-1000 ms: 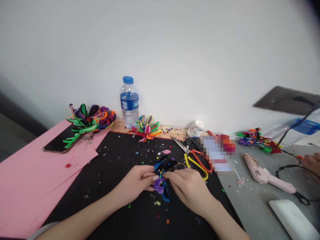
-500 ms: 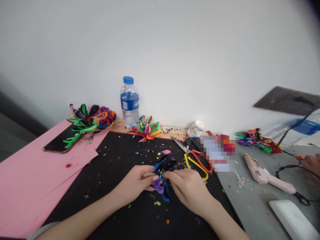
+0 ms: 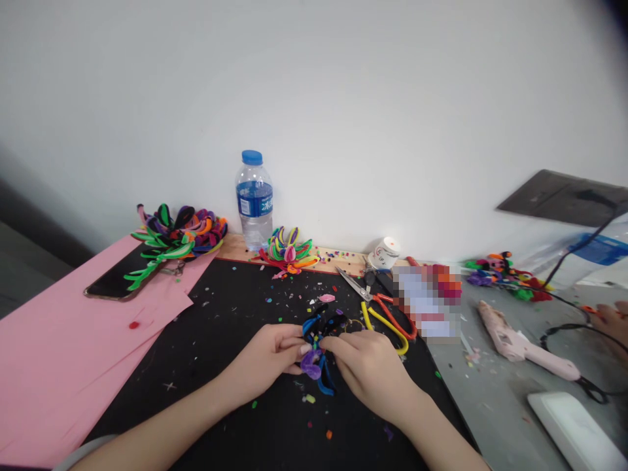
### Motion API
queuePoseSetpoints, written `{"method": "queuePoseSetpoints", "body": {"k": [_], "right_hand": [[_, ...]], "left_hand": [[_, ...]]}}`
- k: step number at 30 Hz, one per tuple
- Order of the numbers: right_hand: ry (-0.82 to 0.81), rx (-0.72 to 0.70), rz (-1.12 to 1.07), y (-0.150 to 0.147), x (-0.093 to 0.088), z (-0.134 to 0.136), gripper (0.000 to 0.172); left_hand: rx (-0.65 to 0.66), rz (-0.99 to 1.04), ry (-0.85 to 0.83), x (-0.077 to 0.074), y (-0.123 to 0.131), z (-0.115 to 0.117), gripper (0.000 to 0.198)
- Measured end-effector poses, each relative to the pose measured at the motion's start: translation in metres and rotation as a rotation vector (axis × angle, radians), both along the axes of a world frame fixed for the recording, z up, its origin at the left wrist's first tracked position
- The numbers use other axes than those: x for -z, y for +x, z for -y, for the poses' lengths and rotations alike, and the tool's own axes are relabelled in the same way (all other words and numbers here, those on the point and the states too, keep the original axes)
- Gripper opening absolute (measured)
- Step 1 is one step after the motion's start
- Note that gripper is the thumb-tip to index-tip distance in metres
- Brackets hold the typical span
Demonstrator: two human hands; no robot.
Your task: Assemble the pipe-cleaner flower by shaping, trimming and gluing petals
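Observation:
Between my two hands, above the black mat [image 3: 196, 366], is a small pipe-cleaner piece [image 3: 311, 365] with blue, black and purple loops and small bright bits at its middle. My left hand [image 3: 269, 356] pinches its left side between thumb and fingers. From the right, my right hand [image 3: 367, 366] is closed on it, the index finger reaching its centre; the other fingertips are partly hidden. Just beyond my right hand lie scissors [image 3: 392, 313] with red-orange handles and a bent yellow pipe cleaner [image 3: 392, 332]. Small coloured scraps are scattered on the mat.
A water bottle [image 3: 254, 203] stands by the wall, beside looped pipe cleaners [image 3: 289, 247]. Left are a phone [image 3: 115, 276] and a colourful bundle [image 3: 196, 232] on pink paper [image 3: 63, 353]. Right are a white cup [image 3: 384, 254], a glue gun [image 3: 524, 347], and another person's hand [image 3: 611, 324].
The other person's hand at the right edge has shifted slightly. My hands and the pipe-cleaner piece look almost unmoved.

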State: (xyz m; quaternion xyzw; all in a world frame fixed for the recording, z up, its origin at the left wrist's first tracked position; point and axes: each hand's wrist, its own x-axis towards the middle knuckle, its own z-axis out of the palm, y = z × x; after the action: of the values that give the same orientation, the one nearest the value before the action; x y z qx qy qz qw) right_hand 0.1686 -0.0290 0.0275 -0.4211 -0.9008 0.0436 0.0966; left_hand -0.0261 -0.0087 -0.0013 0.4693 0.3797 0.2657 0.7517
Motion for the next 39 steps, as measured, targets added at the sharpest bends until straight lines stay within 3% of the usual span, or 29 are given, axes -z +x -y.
{"method": "queuePoseSetpoints", "body": {"k": [6, 12, 15, 18, 24, 32, 39], "right_hand": [[0.099, 0.084, -0.214, 0.007, 0.002, -0.001, 0.024], [0.265, 0.479, -0.406, 0.030, 0.000, -0.011, 0.018], [0.276, 0.580, -0.445, 0.041, 0.000, -0.017, 0.013], [0.226, 0.561, -0.406, 0.047, 0.003, -0.021, 0.022], [0.093, 0.418, -0.222, 0.042, 0.014, -0.025, 0.014], [0.022, 0.280, -0.199, 0.030, 0.023, -0.028, 0.020], [0.026, 0.375, -0.079, 0.028, 0.024, -0.035, 0.017]], "left_hand": [[-0.011, -0.013, -0.013, -0.001, 0.000, 0.000, 0.025], [-0.083, -0.060, -0.010, 0.000, -0.004, -0.003, 0.030], [-0.190, -0.063, 0.014, -0.002, -0.009, -0.006, 0.028], [-0.316, -0.056, 0.043, -0.005, -0.013, -0.010, 0.032], [-0.424, -0.069, 0.056, -0.009, -0.017, -0.011, 0.038], [-0.413, -0.064, 0.057, -0.009, -0.017, -0.010, 0.040], [-0.398, -0.058, 0.051, -0.008, -0.017, -0.010, 0.042]]}}
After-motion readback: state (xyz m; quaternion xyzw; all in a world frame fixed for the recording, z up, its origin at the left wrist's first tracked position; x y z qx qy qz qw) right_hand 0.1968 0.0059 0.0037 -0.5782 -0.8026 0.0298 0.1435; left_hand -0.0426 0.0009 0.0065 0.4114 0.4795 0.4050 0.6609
